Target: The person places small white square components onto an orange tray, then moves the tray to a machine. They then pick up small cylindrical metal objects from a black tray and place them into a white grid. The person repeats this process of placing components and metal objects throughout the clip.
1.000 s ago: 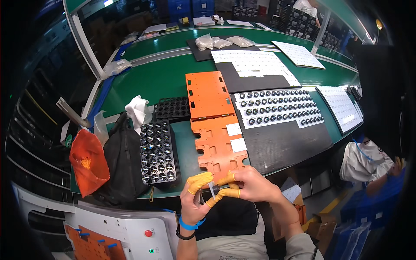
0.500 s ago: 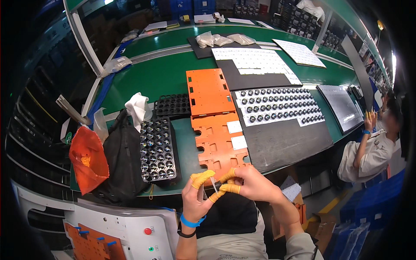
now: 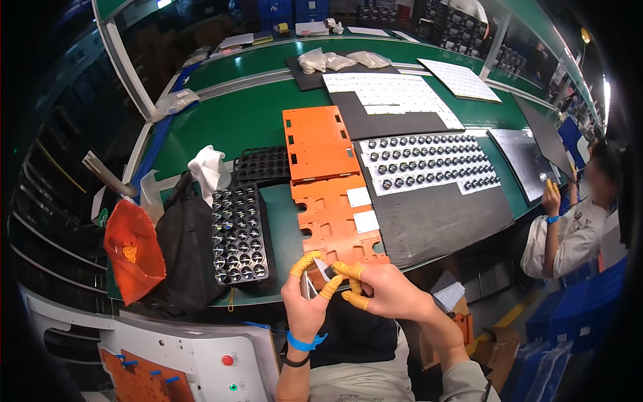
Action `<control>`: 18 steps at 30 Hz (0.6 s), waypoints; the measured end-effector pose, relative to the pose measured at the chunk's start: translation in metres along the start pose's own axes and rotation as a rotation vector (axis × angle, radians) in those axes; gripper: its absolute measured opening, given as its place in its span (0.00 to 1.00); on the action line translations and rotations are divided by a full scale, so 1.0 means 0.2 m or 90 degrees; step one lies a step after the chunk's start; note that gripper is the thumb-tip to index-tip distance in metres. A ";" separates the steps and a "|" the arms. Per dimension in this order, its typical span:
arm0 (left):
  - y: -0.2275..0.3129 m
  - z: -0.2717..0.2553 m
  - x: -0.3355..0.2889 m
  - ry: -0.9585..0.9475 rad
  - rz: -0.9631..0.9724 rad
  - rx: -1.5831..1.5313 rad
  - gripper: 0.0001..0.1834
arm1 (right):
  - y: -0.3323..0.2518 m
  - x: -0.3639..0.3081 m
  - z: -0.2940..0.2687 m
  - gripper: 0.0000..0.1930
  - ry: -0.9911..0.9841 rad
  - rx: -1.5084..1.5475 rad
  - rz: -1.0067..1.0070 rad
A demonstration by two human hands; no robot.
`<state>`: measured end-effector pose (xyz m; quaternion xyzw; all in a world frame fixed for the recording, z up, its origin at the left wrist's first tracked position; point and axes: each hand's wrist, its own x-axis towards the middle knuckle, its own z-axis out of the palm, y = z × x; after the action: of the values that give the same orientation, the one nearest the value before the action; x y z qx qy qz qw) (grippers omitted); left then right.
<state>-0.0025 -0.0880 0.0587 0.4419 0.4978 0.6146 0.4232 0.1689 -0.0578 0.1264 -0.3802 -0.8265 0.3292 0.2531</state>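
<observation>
Head view: across the green workbench (image 3: 221,127) stand an orange fixture (image 3: 315,144) and a black tray (image 3: 265,244). At the bench's near edge, the right hand (image 3: 385,291) curls half-closed beside a small dark piece (image 3: 329,272); its grip I cannot tell. The left hand (image 3: 305,305) pinches a small white plate (image 3: 321,266), probably light, stiff, scratchable, best held by its edges.

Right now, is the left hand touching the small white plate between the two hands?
Touching: in the head view, the left hand pinches the small white plate between its yellow-covered fingertips.
</observation>
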 end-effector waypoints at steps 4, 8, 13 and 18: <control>0.01 0.12 0.03 0.002 0.014 -0.004 0.23 | 0.04 -0.03 0.10 0.14 0.190 -0.189 -0.005; 0.01 0.22 0.02 0.036 -0.017 0.125 0.26 | 0.15 -0.03 0.12 0.15 0.379 -0.290 -0.070; 0.04 0.23 0.06 -0.064 0.054 0.214 0.25 | 0.22 -0.06 0.06 0.13 0.422 -0.258 -0.012; 0.00 0.13 0.11 -0.078 0.008 0.186 0.23 | 0.39 -0.08 -0.08 0.14 0.319 0.081 0.321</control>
<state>0.0177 -0.0602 0.0638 0.5384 0.5522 0.5106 0.3801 0.2257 -0.0268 0.0772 -0.6242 -0.5970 0.3286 0.3820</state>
